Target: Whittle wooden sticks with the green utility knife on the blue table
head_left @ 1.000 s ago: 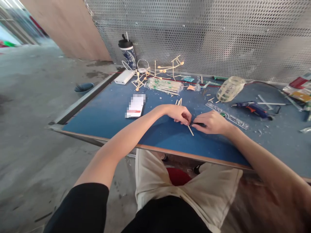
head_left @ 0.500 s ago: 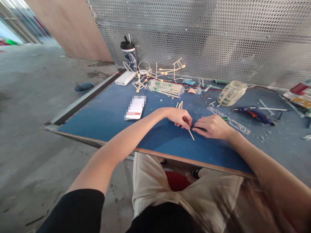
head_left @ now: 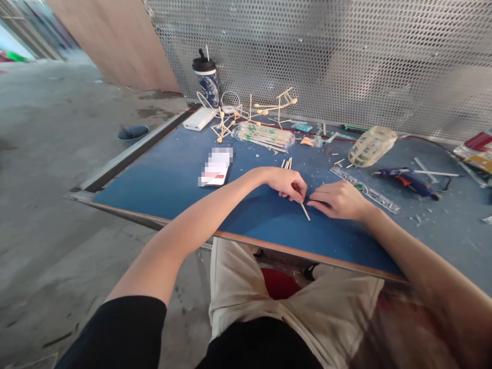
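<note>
My left hand (head_left: 290, 184) is closed over a thin wooden stick (head_left: 306, 212), pinching it near its lower end against the blue tabletop. Several more pale stick ends (head_left: 287, 163) show just beyond the knuckles; whether the fingers touch them is hidden. Just to the right, my right hand (head_left: 338, 200) is closed, thumb and fingertips pointing at the held stick. A narrow dark thing shows between its fingers, mostly covered, and I cannot make out its kind. Behind the right hand lies a clear ruler (head_left: 378, 199).
A phone (head_left: 216, 166) lies left of my hands. Farther back are a bagged bundle of sticks (head_left: 263, 135), stick models (head_left: 279, 105), a power bank (head_left: 199, 119) and a lidded cup (head_left: 207, 82). A glue gun (head_left: 409, 182) and a translucent slatted cylinder (head_left: 372, 146) are at right.
The view has shifted slightly. My left hand keeps its pinch on the wooden stick. Less of the dark thing at my right fingertips shows now.
</note>
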Action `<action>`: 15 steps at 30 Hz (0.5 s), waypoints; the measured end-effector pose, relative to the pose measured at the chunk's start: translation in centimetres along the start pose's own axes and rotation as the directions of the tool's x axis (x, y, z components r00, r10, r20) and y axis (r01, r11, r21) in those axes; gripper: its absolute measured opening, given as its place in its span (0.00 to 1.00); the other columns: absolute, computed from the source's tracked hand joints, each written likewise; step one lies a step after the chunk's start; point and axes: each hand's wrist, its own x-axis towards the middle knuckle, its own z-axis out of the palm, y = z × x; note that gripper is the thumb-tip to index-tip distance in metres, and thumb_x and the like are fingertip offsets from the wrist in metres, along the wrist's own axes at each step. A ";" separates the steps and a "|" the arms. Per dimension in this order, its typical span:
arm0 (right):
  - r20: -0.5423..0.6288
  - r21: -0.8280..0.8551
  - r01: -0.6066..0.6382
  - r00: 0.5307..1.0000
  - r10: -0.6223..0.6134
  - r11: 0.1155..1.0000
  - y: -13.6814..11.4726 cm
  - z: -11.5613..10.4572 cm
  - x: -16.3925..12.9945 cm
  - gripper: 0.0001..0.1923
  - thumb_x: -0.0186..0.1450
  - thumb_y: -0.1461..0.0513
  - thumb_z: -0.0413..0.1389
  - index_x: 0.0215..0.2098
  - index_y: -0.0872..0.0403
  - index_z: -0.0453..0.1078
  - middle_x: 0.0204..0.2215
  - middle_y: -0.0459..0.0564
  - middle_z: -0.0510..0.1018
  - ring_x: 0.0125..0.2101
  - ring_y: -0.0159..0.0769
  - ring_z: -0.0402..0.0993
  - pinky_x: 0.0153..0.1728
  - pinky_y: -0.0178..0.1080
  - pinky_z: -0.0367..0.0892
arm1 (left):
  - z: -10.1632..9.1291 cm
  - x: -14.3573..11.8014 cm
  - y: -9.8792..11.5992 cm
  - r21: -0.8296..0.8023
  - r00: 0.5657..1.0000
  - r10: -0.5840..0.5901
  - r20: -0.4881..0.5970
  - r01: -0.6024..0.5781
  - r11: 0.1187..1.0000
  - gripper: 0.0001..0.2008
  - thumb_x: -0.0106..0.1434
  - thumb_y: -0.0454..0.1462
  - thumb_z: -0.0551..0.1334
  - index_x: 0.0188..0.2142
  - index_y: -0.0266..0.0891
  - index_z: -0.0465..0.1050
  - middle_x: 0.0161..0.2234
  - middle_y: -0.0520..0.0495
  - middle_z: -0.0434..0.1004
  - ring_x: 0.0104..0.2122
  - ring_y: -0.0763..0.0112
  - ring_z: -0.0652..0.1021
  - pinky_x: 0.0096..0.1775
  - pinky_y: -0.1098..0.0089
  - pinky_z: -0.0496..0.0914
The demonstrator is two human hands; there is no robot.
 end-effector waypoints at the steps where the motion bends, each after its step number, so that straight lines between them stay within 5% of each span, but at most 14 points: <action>1: 0.000 0.003 0.000 1.000 0.000 1.000 0.0 0.0 0.0 0.16 0.75 0.56 0.49 0.36 0.52 0.75 0.26 0.47 0.77 0.29 0.34 0.72 0.30 0.38 0.56 | 0.0 0.0 0.0 0.001 1.000 -0.002 -0.003 0.002 1.000 0.14 0.61 0.46 0.65 0.38 0.37 0.79 0.30 0.48 0.77 0.25 0.74 0.73 0.28 0.71 0.66; 15: 0.040 0.015 0.005 0.999 -0.006 1.000 0.1 -0.2 0.1 0.18 0.76 0.55 0.47 0.36 0.51 0.76 0.26 0.47 0.78 0.27 0.34 0.72 0.29 0.38 0.56 | 0.0 0.6 -0.5 0.005 1.000 0.021 -0.003 -0.021 1.000 0.12 0.60 0.45 0.66 0.37 0.39 0.79 0.25 0.50 0.73 0.25 0.73 0.72 0.28 0.71 0.65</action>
